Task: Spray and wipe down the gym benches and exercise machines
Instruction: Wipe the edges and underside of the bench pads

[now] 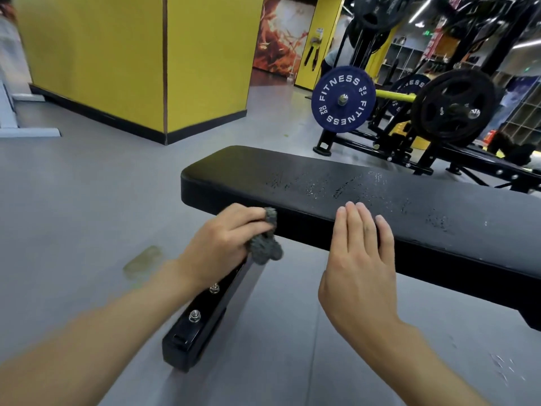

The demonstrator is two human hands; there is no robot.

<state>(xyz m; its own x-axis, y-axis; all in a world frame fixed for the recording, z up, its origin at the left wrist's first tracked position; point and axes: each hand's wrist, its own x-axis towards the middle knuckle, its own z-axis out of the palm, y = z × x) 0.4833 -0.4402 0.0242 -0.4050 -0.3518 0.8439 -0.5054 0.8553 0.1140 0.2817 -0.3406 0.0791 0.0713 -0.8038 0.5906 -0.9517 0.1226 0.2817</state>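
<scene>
A black padded flat bench (307, 177) runs from the centre to the right edge, with streaks of spray droplets on its top. My left hand (216, 244) grips a crumpled grey cloth (265, 244) against the bench's near side, close to its left end. My right hand (360, 259) is flat with straight fingers together, its fingertips at the bench's near top edge. No spray bottle is in view.
The bench's black foot bar (202, 320) with two bolts lies on the grey floor below my left hand. A rack machine with a blue FITNESS plate (343, 99) and a black plate (453, 108) stands behind the bench. A yellow wall (117, 60) stands at the left.
</scene>
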